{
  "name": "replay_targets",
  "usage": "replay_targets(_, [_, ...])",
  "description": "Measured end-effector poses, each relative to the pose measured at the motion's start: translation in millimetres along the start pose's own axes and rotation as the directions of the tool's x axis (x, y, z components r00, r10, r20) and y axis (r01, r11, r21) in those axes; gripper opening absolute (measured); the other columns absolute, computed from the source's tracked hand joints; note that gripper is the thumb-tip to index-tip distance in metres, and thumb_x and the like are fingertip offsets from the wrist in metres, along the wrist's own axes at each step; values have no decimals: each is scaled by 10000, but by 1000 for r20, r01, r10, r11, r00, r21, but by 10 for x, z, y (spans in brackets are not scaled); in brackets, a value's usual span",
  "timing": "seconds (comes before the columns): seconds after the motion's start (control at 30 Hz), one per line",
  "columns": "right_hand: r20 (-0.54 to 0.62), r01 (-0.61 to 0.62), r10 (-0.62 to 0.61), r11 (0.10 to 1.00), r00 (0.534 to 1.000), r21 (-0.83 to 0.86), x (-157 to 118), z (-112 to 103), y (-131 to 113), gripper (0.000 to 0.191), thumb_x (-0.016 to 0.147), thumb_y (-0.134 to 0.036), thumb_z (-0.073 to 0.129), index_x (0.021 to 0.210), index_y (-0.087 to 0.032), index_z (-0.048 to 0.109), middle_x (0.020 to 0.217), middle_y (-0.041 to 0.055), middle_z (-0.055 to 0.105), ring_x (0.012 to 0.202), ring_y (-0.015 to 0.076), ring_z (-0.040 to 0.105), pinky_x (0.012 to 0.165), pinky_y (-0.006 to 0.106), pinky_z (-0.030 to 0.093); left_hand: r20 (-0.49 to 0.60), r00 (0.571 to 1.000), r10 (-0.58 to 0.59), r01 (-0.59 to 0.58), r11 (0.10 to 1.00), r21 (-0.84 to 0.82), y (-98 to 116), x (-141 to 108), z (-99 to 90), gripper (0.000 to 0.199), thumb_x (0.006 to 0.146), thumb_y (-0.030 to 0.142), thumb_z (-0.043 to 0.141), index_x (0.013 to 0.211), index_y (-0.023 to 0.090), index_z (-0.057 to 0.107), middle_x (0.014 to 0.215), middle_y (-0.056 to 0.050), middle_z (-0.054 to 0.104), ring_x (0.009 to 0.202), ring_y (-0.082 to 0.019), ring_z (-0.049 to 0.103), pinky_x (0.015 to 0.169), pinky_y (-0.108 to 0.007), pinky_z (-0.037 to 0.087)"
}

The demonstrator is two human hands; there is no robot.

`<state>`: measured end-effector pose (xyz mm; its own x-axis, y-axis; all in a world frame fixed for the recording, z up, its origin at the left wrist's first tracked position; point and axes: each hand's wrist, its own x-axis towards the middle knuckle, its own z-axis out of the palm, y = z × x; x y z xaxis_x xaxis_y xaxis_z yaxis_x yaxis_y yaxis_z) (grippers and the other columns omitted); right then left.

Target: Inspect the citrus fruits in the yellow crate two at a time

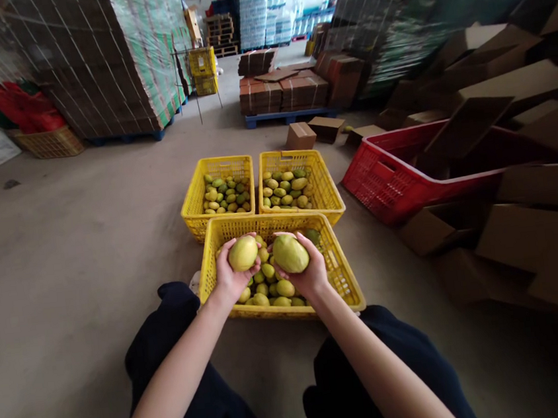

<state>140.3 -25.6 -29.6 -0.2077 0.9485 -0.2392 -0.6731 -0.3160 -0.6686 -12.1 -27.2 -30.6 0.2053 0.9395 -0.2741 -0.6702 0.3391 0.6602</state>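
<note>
A yellow lemon [243, 253] rests in my left hand [228, 269], whose fingers curl around its underside and sides. My right hand [312, 268] holds a greener, larger-looking lemon [290, 253] in the same palm-up way. Both hands are side by side above the near yellow crate [343, 275], with a small gap between the two fruits. Below them, several yellow and green lemons [283, 289] lie loose in that crate. My hands and forearms hide part of its contents.
Two more yellow crates, left [194, 208] and right [332, 197], stand just beyond, holding similar fruit. A red crate [370, 176] and a heap of cardboard boxes [536, 235] are at right. Flat cartons sit on a blue pallet [269, 119]; wrapped stacks [89, 63] rise behind.
</note>
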Motion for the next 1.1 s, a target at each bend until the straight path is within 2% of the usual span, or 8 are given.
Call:
replay_targets(0.1, [-29, -8, 15, 972, 999, 234, 39, -19, 54, 239, 741, -357, 564, 873, -177, 648, 729, 52, 691, 604, 177, 636, 494, 274, 519, -53, 998, -38, 23, 966, -258, -18, -1, 52, 247, 798, 307, 517, 953, 152, 632, 821, -53, 650, 717, -126, 633, 668, -230, 548])
replay_targets(0.2, [-51, -29, 54, 912, 997, 410, 92, -34, 118, 203, 703, -270, 600, 871, -163, 644, 777, 56, 714, 693, 194, 671, 612, 315, 565, -83, 996, -44, -2, 875, -484, -35, 19, 94, 210, 796, 221, 495, 919, 134, 642, 845, -65, 670, 830, -160, 657, 782, -278, 549])
replay_targets(0.27, [-46, -29, 57, 881, 997, 471, 121, -25, 148, 203, 707, -255, 599, 882, -163, 644, 795, 55, 721, 716, 196, 680, 627, 316, 571, -84, 996, -36, -16, 837, -547, -53, 41, 114, 214, 798, 215, 488, 914, 134, 649, 858, -67, 680, 842, -171, 661, 799, -300, 546])
replay_targets(0.47, [-39, -50, 84, 843, 996, 536, 156, 56, 157, 188, 726, -262, 578, 876, -173, 648, 790, 51, 719, 693, 187, 671, 590, 293, 571, -91, 994, -54, -8, 818, -576, -99, 107, 159, 199, 805, 228, 490, 889, 146, 650, 857, -56, 688, 751, -151, 663, 677, -248, 542])
replay_targets(0.6, [-34, -62, 96, 834, 995, 548, 166, 63, 151, 179, 727, -263, 578, 865, -170, 645, 778, 48, 710, 681, 173, 660, 583, 283, 568, -82, 994, -78, 13, 799, -602, -99, 127, 160, 164, 790, 218, 501, 856, 144, 631, 832, -51, 681, 744, -149, 664, 668, -243, 545])
replay_targets(0.87, [-38, -76, 116, 829, 992, 554, 172, 44, 164, 171, 720, -253, 588, 857, -167, 641, 769, 47, 708, 674, 173, 661, 578, 286, 569, -103, 993, -54, -14, 824, -566, -109, 135, 156, 169, 768, 199, 519, 880, 149, 636, 840, -61, 676, 744, -144, 659, 675, -237, 541])
replay_targets(1.1, [-91, -45, 111, 840, 990, 540, 168, 94, 147, 208, 767, -259, 534, 913, -171, 653, 780, 57, 710, 672, 168, 660, 590, 277, 570, -123, 989, -80, -10, 802, -597, -127, 150, 158, 189, 789, 204, 499, 860, 119, 652, 836, -70, 688, 747, -165, 672, 682, -261, 553])
